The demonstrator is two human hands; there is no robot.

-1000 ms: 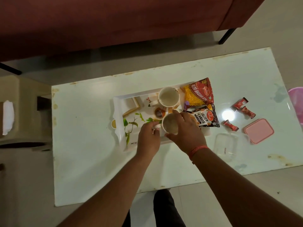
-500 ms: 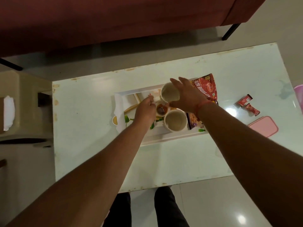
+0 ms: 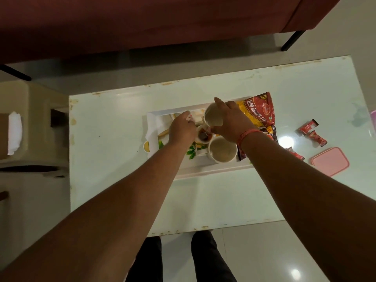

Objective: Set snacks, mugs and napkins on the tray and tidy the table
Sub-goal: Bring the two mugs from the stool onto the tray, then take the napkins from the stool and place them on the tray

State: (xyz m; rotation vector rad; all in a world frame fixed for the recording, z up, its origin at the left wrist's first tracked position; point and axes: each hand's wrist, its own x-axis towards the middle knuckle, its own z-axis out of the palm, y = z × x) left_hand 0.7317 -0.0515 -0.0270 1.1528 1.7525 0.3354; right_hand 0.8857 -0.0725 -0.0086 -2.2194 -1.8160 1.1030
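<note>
tray [image 3: 162, 116] at table [image 3: 114, 180] centre | right hand [image 3: 230, 119] grips far mug [image 3: 212, 119] | near mug [image 3: 222, 152] at its 6 o'clock | left hand [image 3: 181, 130] at 9 o'clock, on napkins [image 3: 155, 127] | snack packet [image 3: 259, 111] at 3 o'clock

A home living room: a dark red sofa [image 3: 142, 23] on thin black legs stands beyond a low, pale coffee table [image 3: 114, 159] on a tiled floor [image 3: 254, 251].

On the pale mint-green surface [image 3: 114, 180], the white tray [image 3: 195, 173] bears green leaf prints, two cream mugs [image 3: 222, 152] and a red-and-yellow snack packet [image 3: 257, 112], while at three o'clock lie red sachets [image 3: 308, 126] and a pink lid [image 3: 330, 161], under a maroon sofa [image 3: 142, 23].
</note>
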